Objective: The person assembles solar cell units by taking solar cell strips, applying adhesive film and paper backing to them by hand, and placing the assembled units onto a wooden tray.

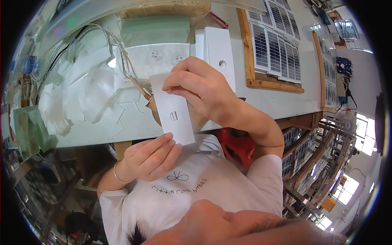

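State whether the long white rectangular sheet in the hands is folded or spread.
Spread lengthwise: the white sheet runs straight between the left hand and right hand, with no fold visible.

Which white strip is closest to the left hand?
The strip held by the left hand and right hand; the other white strips lie on the table, unheld.
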A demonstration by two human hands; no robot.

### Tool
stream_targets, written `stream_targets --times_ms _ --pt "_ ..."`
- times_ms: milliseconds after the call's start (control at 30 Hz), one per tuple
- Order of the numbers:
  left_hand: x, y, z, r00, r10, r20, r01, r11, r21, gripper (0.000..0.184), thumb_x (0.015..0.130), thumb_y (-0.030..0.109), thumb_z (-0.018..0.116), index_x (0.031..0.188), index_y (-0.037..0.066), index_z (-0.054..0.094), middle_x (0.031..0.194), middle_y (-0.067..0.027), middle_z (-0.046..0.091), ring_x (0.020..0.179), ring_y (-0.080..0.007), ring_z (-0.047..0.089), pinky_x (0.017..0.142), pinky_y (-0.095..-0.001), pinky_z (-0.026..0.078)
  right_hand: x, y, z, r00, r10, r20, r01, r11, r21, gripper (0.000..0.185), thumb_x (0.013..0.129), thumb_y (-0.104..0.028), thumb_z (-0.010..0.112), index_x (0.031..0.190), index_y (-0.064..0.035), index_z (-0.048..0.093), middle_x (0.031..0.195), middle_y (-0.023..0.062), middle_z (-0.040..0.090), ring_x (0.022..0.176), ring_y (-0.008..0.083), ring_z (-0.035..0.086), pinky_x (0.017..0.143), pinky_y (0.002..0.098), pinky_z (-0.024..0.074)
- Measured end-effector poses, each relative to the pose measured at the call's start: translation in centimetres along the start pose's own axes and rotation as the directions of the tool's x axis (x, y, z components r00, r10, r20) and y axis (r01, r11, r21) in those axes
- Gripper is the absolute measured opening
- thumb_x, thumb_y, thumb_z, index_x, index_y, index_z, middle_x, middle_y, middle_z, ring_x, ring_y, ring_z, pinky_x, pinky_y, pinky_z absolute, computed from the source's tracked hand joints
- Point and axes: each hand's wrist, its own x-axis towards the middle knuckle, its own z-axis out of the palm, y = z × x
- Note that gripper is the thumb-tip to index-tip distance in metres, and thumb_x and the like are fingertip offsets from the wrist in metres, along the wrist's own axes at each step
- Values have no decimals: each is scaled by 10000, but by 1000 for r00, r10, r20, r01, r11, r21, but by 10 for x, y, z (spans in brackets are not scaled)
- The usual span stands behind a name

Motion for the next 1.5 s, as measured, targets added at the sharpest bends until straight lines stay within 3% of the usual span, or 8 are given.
stream_targets --times_ms 333,400,467,500,567,700,1167,1500 --pt "1 2 -4 1000 18 23 -20 995 94 231 812 49 751 1043 62 752 991 -61 673 946 -201 711 719 -258 579 -1 1 -10 999 34 38 -34 999 18 285 836 117 660 1017 -89 740 1288 106 558 989 249 594 866 344 509" --pt "2 -4 -24 998 48 32 -44 993 -108 230 788 32 754 1017 56 752 987 -73 679 947 -219 711 724 -289 593 4 -3 -19 999 -21 30 21 1000 8 281 827 114 667 1007 -86 746 1282 101 567 985 246 594 872 337 505" --pt "-21 -6 -42 976 -217 -23 205 949 -241 156 887 9 682 1042 26 693 975 -90 682 921 -244 703 703 -303 580 7 -14 -33 997 -63 43 65 996 -57 252 800 101 700 963 -83 755 1251 90 579 981 244 594 862 331 500" --pt "-30 -6 -47 913 -407 -15 391 887 -245 152 931 7 646 1082 13 662 967 -96 681 891 -241 695 697 -300 567 7 -12 -36 991 -123 43 128 983 -129 279 811 84 735 1046 -66 730 1210 72 590 1001 208 596 869 321 501" --pt "-13 -5 -23 422 -886 -190 513 407 -756 251 1017 28 548 1261 -30 548 1066 -101 683 855 -155 625 717 -289 516 5 -14 -26 1000 -9 -25 10 998 59 284 832 37 754 1088 -67 688 1116 61 615 940 200 597 826 316 514" --pt "-15 -24 -26 195 -965 178 508 -56 -859 336 1038 49 563 1362 -36 546 1125 -83 674 950 -123 644 791 -283 572 -1 -17 -19 934 358 -1 -326 850 413 370 900 -46 766 1196 -62 545 1019 54 626 845 153 603 764 296 524" --pt "-15 -27 -28 323 -930 177 492 5 -871 265 999 -9 617 1263 -31 603 1094 -76 692 945 -128 674 803 -293 631 1 -18 -17 914 404 28 -371 805 463 335 907 20 744 1141 -30 509 1033 29 567 895 100 577 797 251 505" --pt "-15 -27 -27 277 -946 168 492 -11 -870 289 978 -27 639 1264 -32 602 1034 -73 691 896 -123 669 769 -271 617 1 -16 -16 915 402 39 -370 797 476 340 932 77 697 1192 -19 502 1098 30 537 959 49 550 825 190 478"
